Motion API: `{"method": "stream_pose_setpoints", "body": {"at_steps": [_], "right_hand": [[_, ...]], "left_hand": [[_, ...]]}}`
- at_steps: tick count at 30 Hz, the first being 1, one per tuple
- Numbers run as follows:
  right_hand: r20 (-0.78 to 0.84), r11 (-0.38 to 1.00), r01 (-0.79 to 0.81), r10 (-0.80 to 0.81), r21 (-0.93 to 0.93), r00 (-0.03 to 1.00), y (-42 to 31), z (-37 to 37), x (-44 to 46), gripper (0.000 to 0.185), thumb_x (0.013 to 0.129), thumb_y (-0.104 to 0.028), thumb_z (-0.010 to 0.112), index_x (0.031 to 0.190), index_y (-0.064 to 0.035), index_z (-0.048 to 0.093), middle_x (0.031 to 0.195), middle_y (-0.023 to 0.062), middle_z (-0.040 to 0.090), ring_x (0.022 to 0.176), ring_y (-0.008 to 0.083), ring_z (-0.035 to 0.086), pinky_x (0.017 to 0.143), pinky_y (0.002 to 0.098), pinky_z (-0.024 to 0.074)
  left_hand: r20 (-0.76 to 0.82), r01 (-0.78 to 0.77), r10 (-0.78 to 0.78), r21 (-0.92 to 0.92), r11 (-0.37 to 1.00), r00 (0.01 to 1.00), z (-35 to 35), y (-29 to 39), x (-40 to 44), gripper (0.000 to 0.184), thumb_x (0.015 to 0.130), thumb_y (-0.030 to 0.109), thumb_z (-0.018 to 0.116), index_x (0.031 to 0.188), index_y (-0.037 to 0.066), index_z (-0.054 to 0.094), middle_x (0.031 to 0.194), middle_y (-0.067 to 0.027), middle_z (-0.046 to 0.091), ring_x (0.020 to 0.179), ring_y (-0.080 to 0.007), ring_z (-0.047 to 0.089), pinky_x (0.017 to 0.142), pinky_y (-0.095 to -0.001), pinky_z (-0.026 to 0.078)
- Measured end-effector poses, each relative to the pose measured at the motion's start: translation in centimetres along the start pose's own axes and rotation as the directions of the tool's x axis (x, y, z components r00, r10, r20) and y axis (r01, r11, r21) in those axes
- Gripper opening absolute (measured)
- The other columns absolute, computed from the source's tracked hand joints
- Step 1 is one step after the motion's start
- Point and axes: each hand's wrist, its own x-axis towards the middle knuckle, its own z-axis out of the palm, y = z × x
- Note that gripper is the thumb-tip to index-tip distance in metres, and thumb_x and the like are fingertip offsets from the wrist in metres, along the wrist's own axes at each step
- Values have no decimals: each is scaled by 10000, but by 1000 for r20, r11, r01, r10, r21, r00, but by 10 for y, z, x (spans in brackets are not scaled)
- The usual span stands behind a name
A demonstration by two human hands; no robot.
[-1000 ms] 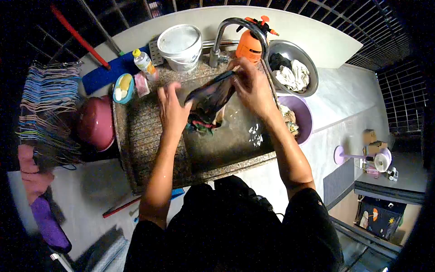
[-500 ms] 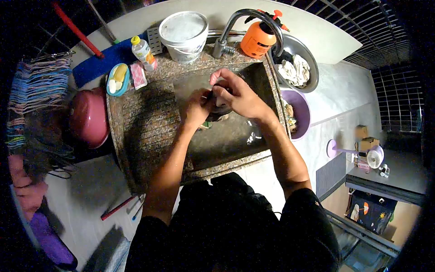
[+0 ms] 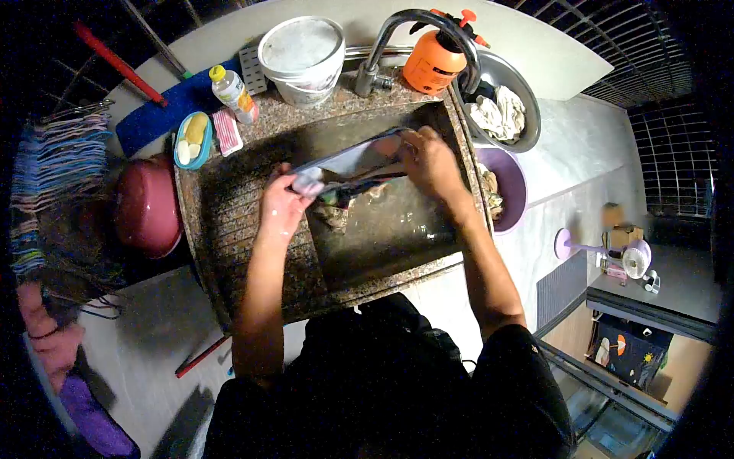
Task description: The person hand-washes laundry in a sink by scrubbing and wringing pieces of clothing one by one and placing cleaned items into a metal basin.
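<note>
A grey-blue piece of cloth (image 3: pixel 355 158) is pulled taut in a long loop between my two hands over the stone sink (image 3: pixel 382 279). Its exact kind is blurred by motion. My left hand (image 3: pixel 281 203) grips the near left end, with the thumb side up. At the far right end, the fingers of my right hand (image 3: pixel 432 164) are closed on the same cloth. Beneath it, a crumpled, patterned cloth (image 3: pixel 334 216) lies in the sink water, partly hidden by the stretched one.
Behind the sink stand a tap (image 3: pixel 375 76), a white bucket (image 3: pixel 302 57), an orange sprayer (image 3: pixel 434 65) and a bottle (image 3: pixel 234 93). A soap dish (image 3: pixel 183 162) sits left. Right are a metal basin (image 3: pixel 530 126) and a purple basin (image 3: pixel 516 187), both holding cloth.
My hands were close together over a bunched dark cloth. They have moved apart, left and right, and the cloth is now stretched out between them.
</note>
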Motion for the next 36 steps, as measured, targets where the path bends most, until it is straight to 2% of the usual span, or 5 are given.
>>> {"method": "stream_pose_setpoints", "body": {"at_steps": [5, 9, 17, 25, 36], "right_hand": [[130, 949, -314, 315, -28, 940, 35, 170, -15, 640, 873, -464, 697, 1376, -125, 492, 1196, 275, 600, 979, 456, 658, 804, 506, 550], [212, 949, -279, 306, -147, 928, 38, 264, -28, 688, 850, -489, 693, 1415, -168, 469, 1292, 301, 536, 981, 461, 658, 789, 520, 554], [583, 961, -270, 185, 61, 791, 109, 386, -82, 733, 897, -574, 547, 1506, -207, 370, 1592, 154, 339, 1126, 433, 629, 1013, 525, 461], [791, 945, -327, 219, -25, 571, 96, 314, -48, 671, 911, -570, 564, 1388, -100, 524, 1363, 190, 578, 1282, 345, 549, 1045, 511, 407], [290, 869, 61, -229, 490, 929, 6, 72, 20, 567, 767, -161, 792, 1280, -24, 592, 1038, 166, 708, 938, 253, 682, 857, 363, 536]], "left_hand": [[276, -469, 563, 853, 230, 779, -30, -99, 59, 238, 936, 174, 594, 1168, 132, 563, 1057, -139, 607, 936, -329, 639, 824, -407, 516], [66, -7, 375, 988, -157, 925, -64, -161, 90, 317, 977, 229, 540, 1294, 231, 553, 1215, -214, 567, 991, -441, 638, 777, -550, 532], [-416, 437, 230, 898, -48, 880, -159, -241, 132, 374, 1013, 300, 486, 1304, 78, 560, 1304, -240, 570, 1036, -446, 643, 865, -522, 526], [-164, 33, -176, 816, -578, 971, -82, -175, 116, 412, 899, 213, 616, 1269, 34, 573, 1238, -226, 626, 1079, -417, 636, 964, -504, 497], [454, -449, 230, 890, -76, 861, 71, 23, -6, 308, 832, 27, 605, 1115, 92, 504, 912, -195, 653, 862, -434, 645, 729, -509, 493]]}}
